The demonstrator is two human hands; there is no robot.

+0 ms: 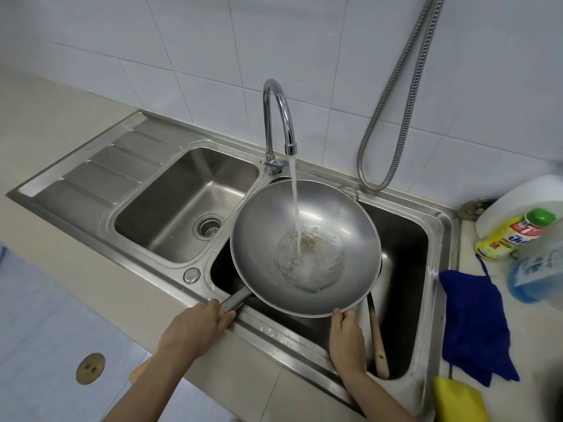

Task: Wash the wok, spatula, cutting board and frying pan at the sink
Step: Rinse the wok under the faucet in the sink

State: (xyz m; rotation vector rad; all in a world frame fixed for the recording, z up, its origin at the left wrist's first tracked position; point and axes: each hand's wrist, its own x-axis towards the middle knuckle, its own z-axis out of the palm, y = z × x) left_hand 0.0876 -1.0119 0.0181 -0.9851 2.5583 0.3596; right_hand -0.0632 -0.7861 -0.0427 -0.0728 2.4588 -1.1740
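A grey metal wok (265,236) sits over the right basin of the steel double sink (438,239). Water runs from the curved tap (278,117) into the wok's middle and pools there. My left hand (198,325) grips the wok's dark handle (236,300) at the sink's front edge. My right hand (347,336) holds the wok's near rim from below. A wooden handle (379,345), perhaps the spatula's, leans in the right basin under the wok. The cutting board and frying pan are not in view.
The left basin (170,208) holds only its drain strainer; a ribbed drainboard (100,172) lies left of it. On the right counter are a blue cloth (475,324), a yellow sponge (457,400), a yellow detergent bottle (515,236) and a blue bottle (536,275). A metal hose (393,117) hangs on the wall.
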